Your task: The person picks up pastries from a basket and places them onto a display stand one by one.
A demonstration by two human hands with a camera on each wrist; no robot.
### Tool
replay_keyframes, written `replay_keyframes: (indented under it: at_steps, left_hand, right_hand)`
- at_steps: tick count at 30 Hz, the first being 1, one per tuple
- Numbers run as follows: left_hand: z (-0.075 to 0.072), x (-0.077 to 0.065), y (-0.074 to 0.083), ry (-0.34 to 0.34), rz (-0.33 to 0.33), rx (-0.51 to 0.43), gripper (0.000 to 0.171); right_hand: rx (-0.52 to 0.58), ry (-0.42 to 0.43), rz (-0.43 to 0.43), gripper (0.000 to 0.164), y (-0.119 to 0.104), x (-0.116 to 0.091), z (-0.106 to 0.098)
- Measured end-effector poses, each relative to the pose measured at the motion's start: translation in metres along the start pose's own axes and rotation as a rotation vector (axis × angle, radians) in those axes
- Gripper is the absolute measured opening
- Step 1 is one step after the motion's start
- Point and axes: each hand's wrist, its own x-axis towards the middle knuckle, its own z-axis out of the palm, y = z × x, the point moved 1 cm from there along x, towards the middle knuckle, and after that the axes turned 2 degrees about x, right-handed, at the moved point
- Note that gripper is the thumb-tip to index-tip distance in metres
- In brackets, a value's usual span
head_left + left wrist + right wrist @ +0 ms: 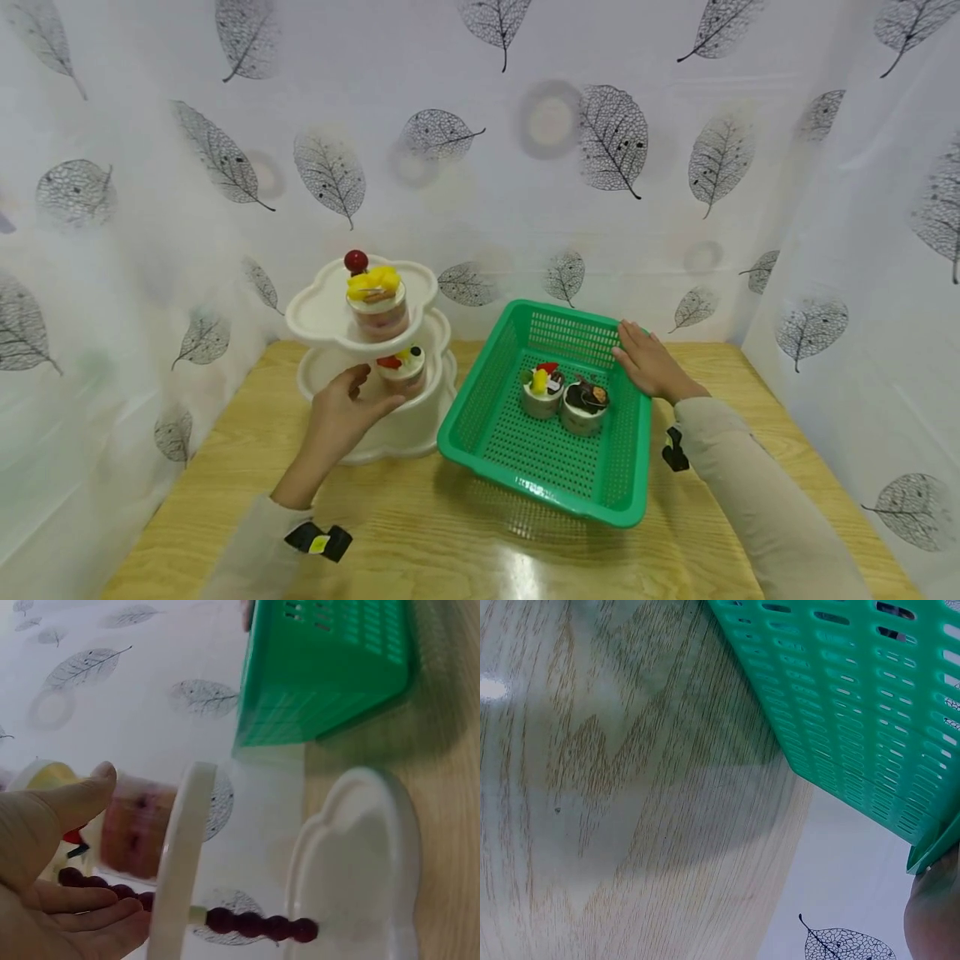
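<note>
A white tiered stand (318, 312) with scalloped tiers and a dark red beaded post (255, 924) stands on the left. On its middle tier sits a small cake cup (405, 382) with red and yellow topping. My left hand (337, 417) is beside this cup, thumb and fingers spread apart around its near side; the left wrist view shows the thumb close to the cup (136, 829). My right hand (647, 360) rests with straight fingers on the right rim of a green basket (543, 493). Inside the basket are a fruit-topped cake cup (541, 402) and a chocolate-topped cake cup (582, 418).
Another cake cup (380, 317) with yellow topping sits on the stand's top tier, beside the post's red ball (356, 262). Stand and basket are close together on a wooden table (397, 533). A white leaf-patterned curtain (495, 217) encloses the back and sides.
</note>
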Motion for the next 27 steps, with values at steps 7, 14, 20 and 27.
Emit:
replay_keyframes:
  at_steps: [7,14,20,27]
  left_hand:
    - [-0.017,-0.016,0.01,0.013,0.065,0.121,0.063]
    - [-0.021,-0.03,0.036,-0.002,0.187,0.063,0.058]
    - [0.0,-0.019,0.052,-0.155,0.247,-0.163,0.067]
    - [0.03,0.008,0.077,-0.295,0.3,-0.257,0.072]
  right_hand:
    - [-0.007,0.006,-0.005,0.063,-0.003,0.001,0.0]
    - [-0.006,0.021,-0.018,0.062,-0.005,0.002,-0.002]
    - [-0.015,0.02,-0.009,0.062,-0.002,0.001,-0.003]
    - [-0.004,0.013,-0.006,0.064,-0.002,-0.001,-0.001]
